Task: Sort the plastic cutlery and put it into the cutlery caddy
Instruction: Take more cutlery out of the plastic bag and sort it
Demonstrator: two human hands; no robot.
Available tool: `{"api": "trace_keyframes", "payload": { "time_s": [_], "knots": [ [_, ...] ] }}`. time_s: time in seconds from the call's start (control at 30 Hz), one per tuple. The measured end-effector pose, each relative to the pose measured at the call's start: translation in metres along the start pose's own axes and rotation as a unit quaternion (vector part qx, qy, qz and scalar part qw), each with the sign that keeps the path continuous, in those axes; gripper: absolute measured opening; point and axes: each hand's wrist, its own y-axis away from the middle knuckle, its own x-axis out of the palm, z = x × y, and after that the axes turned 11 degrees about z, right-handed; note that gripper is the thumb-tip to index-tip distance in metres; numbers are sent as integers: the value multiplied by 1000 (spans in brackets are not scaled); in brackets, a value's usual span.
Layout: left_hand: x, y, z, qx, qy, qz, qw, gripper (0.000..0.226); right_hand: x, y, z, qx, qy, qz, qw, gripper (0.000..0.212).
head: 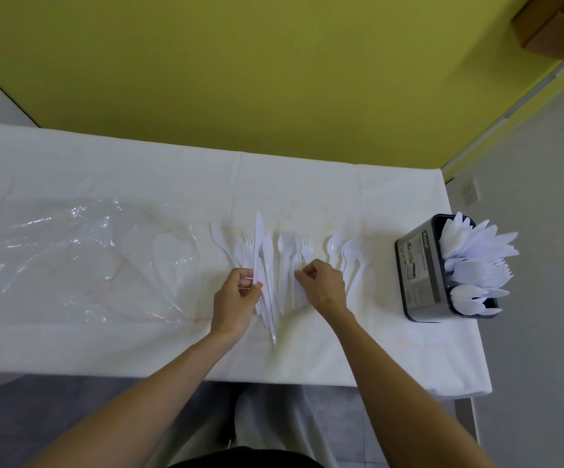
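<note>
Loose cutlery point(287, 255) lies fanned out mid-frame on the surface point(105, 346), probably so the kinds show apart. The left hand point(236, 295) grasps a knife point(259, 238); the right hand point(324, 285) pinches a handle in the spread. The part-filled caddy point(419, 265) stands at the right, within reach.

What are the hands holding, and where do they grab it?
The left hand grips a knife by its handle. The right hand pinches a white piece by its handle; which kind cannot be told.
</note>
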Motion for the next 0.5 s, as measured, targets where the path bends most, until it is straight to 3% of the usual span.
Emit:
{"api": "trace_keyframes", "payload": {
  "time_s": [0.17,0.27,0.37,0.5],
  "knots": [
    [-2,1,0,-4,5,2,1000,17,-10,4,-3,32,9,-57,998,19],
    [-3,1,1,-7,14,5,1000,18,-3,11,5,-26,37,-116,992,26],
    [-3,1,2,-8,14,8,1000,19,8,14,10,-79,156,-85,981,37],
    [-4,2,0,-4,11,10,1000,18,7,14,6,-89,241,-63,964,55]
  ]
}}
